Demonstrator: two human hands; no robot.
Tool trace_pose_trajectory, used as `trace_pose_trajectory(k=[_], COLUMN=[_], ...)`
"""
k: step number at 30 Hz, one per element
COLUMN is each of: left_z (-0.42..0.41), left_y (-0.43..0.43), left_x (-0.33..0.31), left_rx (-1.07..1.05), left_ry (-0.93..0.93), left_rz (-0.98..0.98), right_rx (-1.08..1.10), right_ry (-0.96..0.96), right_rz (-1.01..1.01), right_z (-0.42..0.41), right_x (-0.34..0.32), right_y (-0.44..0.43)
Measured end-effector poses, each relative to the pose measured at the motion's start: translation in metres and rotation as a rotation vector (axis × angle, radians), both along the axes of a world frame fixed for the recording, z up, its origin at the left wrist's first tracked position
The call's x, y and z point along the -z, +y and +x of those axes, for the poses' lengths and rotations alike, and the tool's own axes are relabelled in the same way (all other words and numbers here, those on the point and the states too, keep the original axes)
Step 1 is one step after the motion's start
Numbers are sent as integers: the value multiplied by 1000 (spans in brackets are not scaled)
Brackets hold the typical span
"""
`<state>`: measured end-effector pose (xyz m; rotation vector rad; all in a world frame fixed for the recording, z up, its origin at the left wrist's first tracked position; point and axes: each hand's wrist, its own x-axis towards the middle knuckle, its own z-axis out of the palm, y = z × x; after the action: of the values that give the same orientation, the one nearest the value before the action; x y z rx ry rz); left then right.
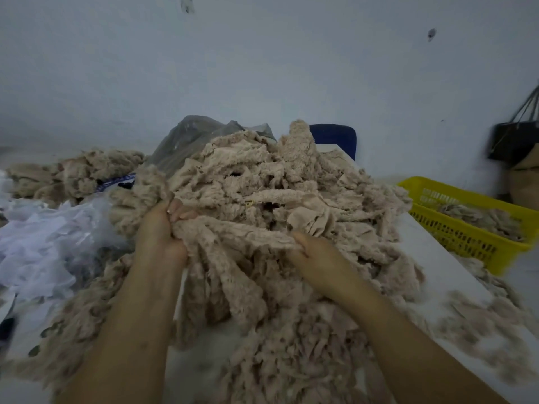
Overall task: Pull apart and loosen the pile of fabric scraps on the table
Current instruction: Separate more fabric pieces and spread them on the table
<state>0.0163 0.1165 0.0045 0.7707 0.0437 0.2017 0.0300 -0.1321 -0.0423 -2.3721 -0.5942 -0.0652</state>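
Observation:
A big heap of beige fleecy fabric scraps (pixel 277 182) covers the middle of the white table (pixel 446 275). My left hand (pixel 163 228) grips a bunch of the scraps at the heap's near left side, fingers curled into the fabric. My right hand (pixel 315 258) holds the same bunch a little to the right, thumb on top and fingers buried under the strips. Loose strips hang down between my forearms toward the table's near edge.
A yellow plastic basket (pixel 466 228) with more scraps stands at the right. White plastic bags (pixel 43 243) lie at the left, a grey bag (pixel 192 138) and a blue chair back (pixel 338 135) behind the heap. A second beige pile (pixel 73 173) sits far left. Dark bag (pixel 513 141) hangs on the wall.

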Motion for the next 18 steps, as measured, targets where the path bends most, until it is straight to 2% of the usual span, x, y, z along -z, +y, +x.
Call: trace_pose_trajectory(k=[1,2,3,5,7,8,10,11,12,13,15,17,18], left_z=[-3,-5,-1,3,-5,-7,-8,-10,-10,-10,-8,-6,-5], left_y=[-2,8,16,13,0,-5,-16,-21,-24,-24,-21,-22,-25], left_x=[2,7,16,12,15,17,21,21,22,23,22,21,22], left_rx=[91,-1,12,-203,-102,-84,-26,17,55,73,111,141,168], left_ry=[-82,-117,-126,41,124,132,210,243,251,233,180,158,147], left_rz=[62,128,-22,97,28,35,77,70,19,-75,-214,-258,-280], right_rx=[40,112,207,412,541,568,555,524,484,434,349,190,100], right_ry=[11,-5,-47,-105,-68,-18,87,93,50,1,-22,98,166], right_rz=[-65,-126,-139,25,192,181,-4,-54,-19,108,526,949,1093], right_z=[8,17,27,46,63,71,83,83,83,79,66,48,41], right_x=[-1,-1,-1,-1,-4,-3,3,3,1,-6,-31,-62,-75], right_y=[-7,-15,-22,-34,-35,-32,-24,-19,-15,-13,-12,-14,-16])
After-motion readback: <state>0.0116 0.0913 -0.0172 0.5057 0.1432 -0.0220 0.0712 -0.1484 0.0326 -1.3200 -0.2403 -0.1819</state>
